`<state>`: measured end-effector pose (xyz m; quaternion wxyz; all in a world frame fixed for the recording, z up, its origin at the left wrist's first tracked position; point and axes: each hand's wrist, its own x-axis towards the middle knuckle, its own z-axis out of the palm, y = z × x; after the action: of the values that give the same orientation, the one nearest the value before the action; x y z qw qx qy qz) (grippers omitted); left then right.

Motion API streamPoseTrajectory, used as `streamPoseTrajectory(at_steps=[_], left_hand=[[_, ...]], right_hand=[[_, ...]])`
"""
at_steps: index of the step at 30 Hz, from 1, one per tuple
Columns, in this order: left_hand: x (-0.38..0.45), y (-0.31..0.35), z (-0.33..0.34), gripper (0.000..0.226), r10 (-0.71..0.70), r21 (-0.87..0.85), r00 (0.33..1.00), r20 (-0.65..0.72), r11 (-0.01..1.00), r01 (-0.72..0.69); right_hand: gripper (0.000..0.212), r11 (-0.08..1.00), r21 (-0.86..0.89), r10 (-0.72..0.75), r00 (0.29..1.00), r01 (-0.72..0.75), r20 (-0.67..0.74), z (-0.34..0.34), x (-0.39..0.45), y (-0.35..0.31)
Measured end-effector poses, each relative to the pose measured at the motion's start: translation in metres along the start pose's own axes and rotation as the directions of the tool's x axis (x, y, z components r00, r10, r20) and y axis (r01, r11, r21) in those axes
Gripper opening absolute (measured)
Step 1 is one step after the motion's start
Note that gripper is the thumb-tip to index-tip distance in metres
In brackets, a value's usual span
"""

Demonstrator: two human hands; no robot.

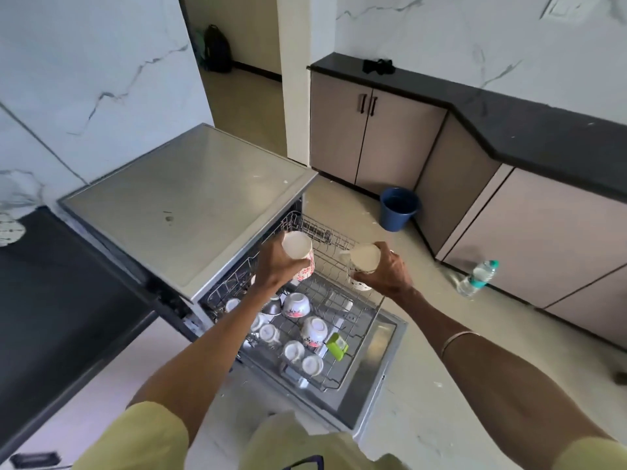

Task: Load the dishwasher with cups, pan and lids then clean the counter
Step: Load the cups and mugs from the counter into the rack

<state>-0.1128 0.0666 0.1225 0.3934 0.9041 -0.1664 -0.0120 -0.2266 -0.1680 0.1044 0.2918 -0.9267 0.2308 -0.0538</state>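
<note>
Fingers of left hand (271, 266) curl round a floral cup (298, 253), mouth up; right hand (386, 271) grips a second cup (363, 262). Both above the pulled-out dishwasher rack (353, 300); upturned cups (315, 329) at 6 o'clock below; blue bucket (398, 209) at 1 o'clock.

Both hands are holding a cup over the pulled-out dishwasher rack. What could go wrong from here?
1. The left hand and right hand each hold a cup upright above the rack; either could slip and chip the cups below.
2. Placed without inverting, they would likely collect water.
</note>
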Motion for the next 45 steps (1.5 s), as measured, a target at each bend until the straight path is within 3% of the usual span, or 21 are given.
streamPoseTrajectory(at_steps=[8,19,24,29,32,38,45], left_hand=[[0.019,-0.037,0.034,0.091,-0.14,-0.015,0.99,0.003,0.99,0.14],[0.033,-0.091,0.068,0.089,-0.395,-0.072,0.919,-0.004,0.916,0.394],[0.047,-0.114,0.089,0.088,-0.478,-0.152,0.876,-0.07,0.872,0.464],[0.078,-0.125,0.119,0.087,-0.513,-0.174,0.842,-0.165,0.856,0.487],[0.102,-0.136,0.149,0.088,-0.559,-0.193,0.805,-0.199,0.828,0.527],[0.127,-0.156,0.202,0.088,-0.589,-0.235,0.781,-0.205,0.805,0.545],[0.126,-0.179,0.238,0.094,-0.62,-0.217,0.755,-0.214,0.784,0.582]], right_hand=[[0.088,1.0,0.002,0.002,0.998,-0.002,0.057,0.016,0.044,0.012],[0.085,0.994,0.062,0.083,0.989,-0.09,0.121,0.062,0.123,0.0],[0.089,0.994,0.083,0.056,0.986,-0.07,0.157,0.105,0.178,0.0],[0.111,0.97,0.179,0.111,0.956,-0.164,0.272,0.176,0.244,0.008],[0.113,0.943,0.242,0.142,0.933,-0.229,0.331,0.222,0.273,0.007],[0.096,0.931,0.26,0.184,0.943,-0.258,0.276,0.297,0.321,0.005],[0.089,0.939,0.3,0.135,0.981,-0.171,0.137,0.347,0.344,-0.001]])
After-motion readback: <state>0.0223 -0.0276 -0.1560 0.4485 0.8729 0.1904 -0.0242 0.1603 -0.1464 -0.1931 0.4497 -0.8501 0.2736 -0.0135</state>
